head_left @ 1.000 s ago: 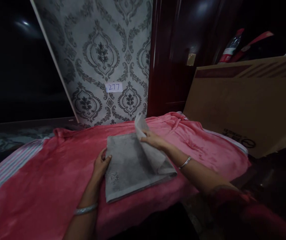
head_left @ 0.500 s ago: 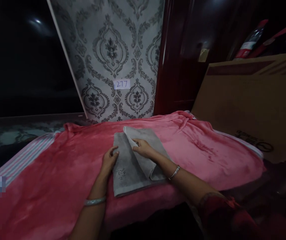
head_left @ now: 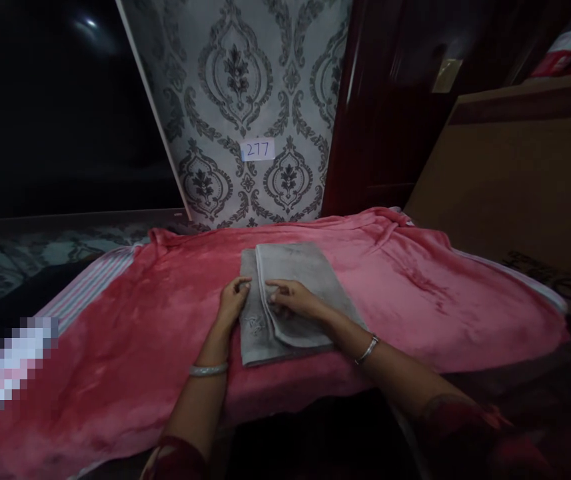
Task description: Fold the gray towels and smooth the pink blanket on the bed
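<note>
A grey towel lies folded on a pink fleece blanket, its upper layer laid over toward the left edge. My right hand rests on that folded-over layer with the fingers pinching its edge. My left hand grips the towel's left edge, fingers curled on it beside a small embroidered mark. Both wrists wear silver bangles.
A patterned grey wall panel with a label reading 277 stands behind the blanket. A dark red wooden door is to its right. A large cardboard box leans at the right. A striped sheet shows at the blanket's left.
My right hand carried the raised towel flap leftward and down, laying it flat over the lower layer. My left hand stayed at the left edge. The camera view shifted rightward and down.
</note>
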Demonstrator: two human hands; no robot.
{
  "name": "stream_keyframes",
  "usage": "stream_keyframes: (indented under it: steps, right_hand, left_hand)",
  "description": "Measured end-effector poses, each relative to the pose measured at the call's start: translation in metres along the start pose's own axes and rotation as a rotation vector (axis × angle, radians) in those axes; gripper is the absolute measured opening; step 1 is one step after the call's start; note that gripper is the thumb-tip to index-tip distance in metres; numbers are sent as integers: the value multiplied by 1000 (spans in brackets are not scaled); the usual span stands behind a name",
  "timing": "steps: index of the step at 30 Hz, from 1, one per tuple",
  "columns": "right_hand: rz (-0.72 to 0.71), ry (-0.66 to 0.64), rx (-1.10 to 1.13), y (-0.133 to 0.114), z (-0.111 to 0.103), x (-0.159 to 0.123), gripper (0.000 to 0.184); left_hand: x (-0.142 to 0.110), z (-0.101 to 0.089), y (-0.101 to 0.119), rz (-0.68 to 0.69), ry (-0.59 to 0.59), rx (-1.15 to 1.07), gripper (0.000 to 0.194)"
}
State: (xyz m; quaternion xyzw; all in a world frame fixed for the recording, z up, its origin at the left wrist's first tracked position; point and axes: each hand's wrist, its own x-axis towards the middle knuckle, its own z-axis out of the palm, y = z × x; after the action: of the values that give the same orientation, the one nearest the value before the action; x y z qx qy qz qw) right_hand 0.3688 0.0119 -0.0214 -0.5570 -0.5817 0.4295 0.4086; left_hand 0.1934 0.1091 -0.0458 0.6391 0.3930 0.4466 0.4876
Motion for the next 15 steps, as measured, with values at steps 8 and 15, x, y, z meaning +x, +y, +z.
stream_keyframes:
  steps: [8, 15]
  right_hand:
    - [-285, 205, -754, -4, 7, -41, 40]
    - [-232, 173, -1016, -14, 36, -55, 32]
  left_hand:
    - [-7, 2, 13, 70, 32, 110, 45]
    - [-5, 12, 11, 39, -10, 268, 46]
